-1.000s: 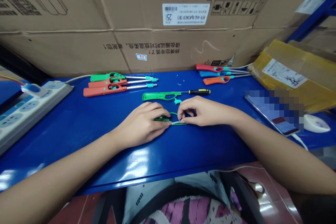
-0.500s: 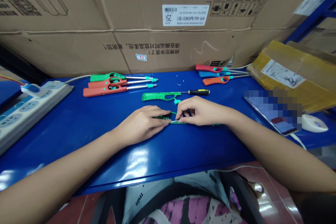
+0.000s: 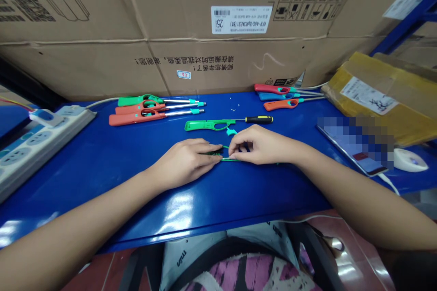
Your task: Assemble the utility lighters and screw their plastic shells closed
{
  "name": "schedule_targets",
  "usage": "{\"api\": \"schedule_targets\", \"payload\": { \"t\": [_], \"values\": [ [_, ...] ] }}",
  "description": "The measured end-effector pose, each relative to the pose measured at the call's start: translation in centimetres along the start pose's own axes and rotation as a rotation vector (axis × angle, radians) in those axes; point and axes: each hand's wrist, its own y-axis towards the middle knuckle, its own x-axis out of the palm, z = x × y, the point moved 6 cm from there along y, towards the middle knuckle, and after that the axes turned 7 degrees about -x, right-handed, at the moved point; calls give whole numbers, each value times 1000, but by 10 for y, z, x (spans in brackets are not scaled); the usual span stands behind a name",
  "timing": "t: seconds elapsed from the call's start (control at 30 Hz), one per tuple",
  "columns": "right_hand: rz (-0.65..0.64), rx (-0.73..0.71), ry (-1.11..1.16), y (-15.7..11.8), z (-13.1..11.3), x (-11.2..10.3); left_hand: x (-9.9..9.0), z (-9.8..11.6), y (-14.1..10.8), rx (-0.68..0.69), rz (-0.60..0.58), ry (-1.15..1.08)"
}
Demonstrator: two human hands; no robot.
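Note:
My left hand (image 3: 186,161) lies over an opened green lighter body (image 3: 226,160) on the table, thumb and fingers closed on its left part. At its right end my right hand (image 3: 258,144) is pinched; whatever sits between those fingertips is too small to make out. Much of the lighter body is hidden under both hands. Just behind it rests a small turquoise trigger piece (image 3: 231,132). Farther back lie an empty green lighter shell half (image 3: 200,125) and a screwdriver (image 3: 259,120) with a black and yellow handle, its shaft pointing left to the shell.
Several long-necked lighters lie at back left, including a red one (image 3: 136,117); more, including an orange one (image 3: 280,104), are at back right. A power strip (image 3: 44,138) stands left. On the right are a phone (image 3: 351,148), white mouse-like object (image 3: 409,160) and yellow-taped package (image 3: 385,100).
Both hands stay at the green lighter body. The right fingertips have shifted very slightly; a pale sliver seen near them earlier is less visible now.

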Motion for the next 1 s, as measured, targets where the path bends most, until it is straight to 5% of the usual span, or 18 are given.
{"api": "schedule_targets", "payload": {
  "t": [0.37,1.0],
  "values": [
    [43,210,188,6,15,10,1,-1,-1,2,19,-3],
    [-6,166,179,5,14,11,-1,14,-1,138,-67,143]
  ]
}}
